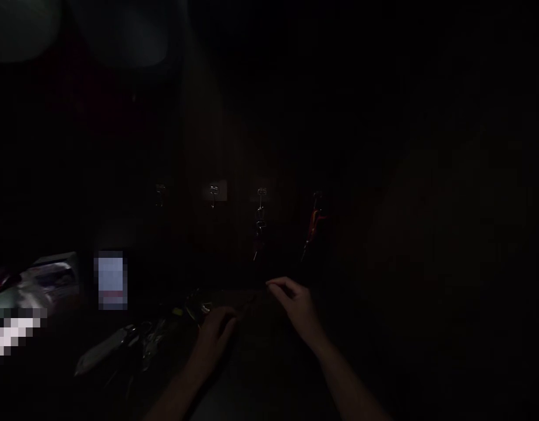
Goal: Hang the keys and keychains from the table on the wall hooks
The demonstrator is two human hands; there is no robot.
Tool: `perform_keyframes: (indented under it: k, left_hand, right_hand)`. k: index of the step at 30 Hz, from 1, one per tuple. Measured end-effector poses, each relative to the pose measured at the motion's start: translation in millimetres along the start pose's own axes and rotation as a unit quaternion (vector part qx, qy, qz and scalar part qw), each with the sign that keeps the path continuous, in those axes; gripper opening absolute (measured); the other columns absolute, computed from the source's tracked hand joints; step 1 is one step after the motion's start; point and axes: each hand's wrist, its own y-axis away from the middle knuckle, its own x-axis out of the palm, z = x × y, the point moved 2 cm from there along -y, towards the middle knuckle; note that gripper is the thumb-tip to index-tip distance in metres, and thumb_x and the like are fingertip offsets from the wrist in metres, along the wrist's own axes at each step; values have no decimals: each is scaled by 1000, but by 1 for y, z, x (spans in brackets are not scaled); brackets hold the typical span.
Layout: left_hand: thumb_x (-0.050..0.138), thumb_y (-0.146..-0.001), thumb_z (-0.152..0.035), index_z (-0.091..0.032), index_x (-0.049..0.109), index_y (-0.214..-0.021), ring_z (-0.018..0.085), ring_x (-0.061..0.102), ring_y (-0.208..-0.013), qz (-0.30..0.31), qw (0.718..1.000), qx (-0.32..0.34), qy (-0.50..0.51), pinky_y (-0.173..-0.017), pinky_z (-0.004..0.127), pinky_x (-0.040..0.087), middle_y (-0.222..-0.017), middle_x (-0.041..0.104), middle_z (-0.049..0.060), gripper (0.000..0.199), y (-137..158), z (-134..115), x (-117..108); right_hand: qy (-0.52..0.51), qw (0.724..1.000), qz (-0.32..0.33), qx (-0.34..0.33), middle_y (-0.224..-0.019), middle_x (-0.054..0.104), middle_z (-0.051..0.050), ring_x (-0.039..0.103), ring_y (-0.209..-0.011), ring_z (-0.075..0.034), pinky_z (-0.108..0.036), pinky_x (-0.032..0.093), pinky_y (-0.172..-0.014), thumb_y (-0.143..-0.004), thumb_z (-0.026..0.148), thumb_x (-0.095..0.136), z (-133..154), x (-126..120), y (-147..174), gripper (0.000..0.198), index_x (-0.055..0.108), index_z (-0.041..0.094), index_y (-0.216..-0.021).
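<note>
Pressing tips of right hand (299, 303) together, showing nothing between; bending left hand (214, 328), hold too dark to tell; maybe risking bumping shiny bits (150, 344) left of it, seeing so little.

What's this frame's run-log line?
left hand: beside shiny clutter; right hand: pinched pose, contents unclear; orange item: hanging below hook; light: dim

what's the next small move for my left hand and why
Probably reach for a piece of the shiny clutter: the left hand is right beside it, while the right hand is farther off, below the orange item on its hook. It is too dark to tell whether either hand holds anything.
</note>
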Motion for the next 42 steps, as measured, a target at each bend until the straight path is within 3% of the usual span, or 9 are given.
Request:
perform_keyframes:
  k: [11, 18, 27, 42]
  left_hand:
    - [48, -84, -38, -24, 62, -97, 23, 60, -97, 2, 1000, 2, -4, -87, 40, 47, -102, 67, 6, 24, 0, 6, 2]
    - [46, -84, -39, -24, 62, -95, 23, 60, -97, -2, 1000, 9, -2, -87, 40, 47, -100, 67, 6, 24, -1, 6, 4]
    - [48, -84, -38, -25, 63, -94, 22, 61, -94, -1, 1000, 8, 2, -85, 37, 48, -99, 68, 4, 22, 0, 0, 2]
    - [46, -85, -36, -24, 63, -90, 22, 61, -93, 15, 1000, 1, 6, -85, 36, 47, -95, 68, 4, 22, -2, -5, 1]
  right_hand:
    - [-10, 980, -181, -84, -67, 65, 0, 60, -65, -15, -26, 47, -62, -70, 39, 64, 21, -72, -55, 22, 63, 19, -77]
    - [2, 959, -252, -127, -68, 65, -1, 59, -65, -15, -27, 46, -61, -69, 39, 64, 40, -100, -89, 22, 64, 18, -76]
    - [6, 949, -272, -156, -66, 65, -1, 61, -64, -16, -29, 47, -62, -67, 37, 64, 63, -108, -117, 22, 65, 16, -75]
    - [81, 957, -253, -115, -58, 63, 0, 55, -60, -16, -29, 42, -62, -68, 36, 58, 55, -104, -137, 21, 67, 17, -67]
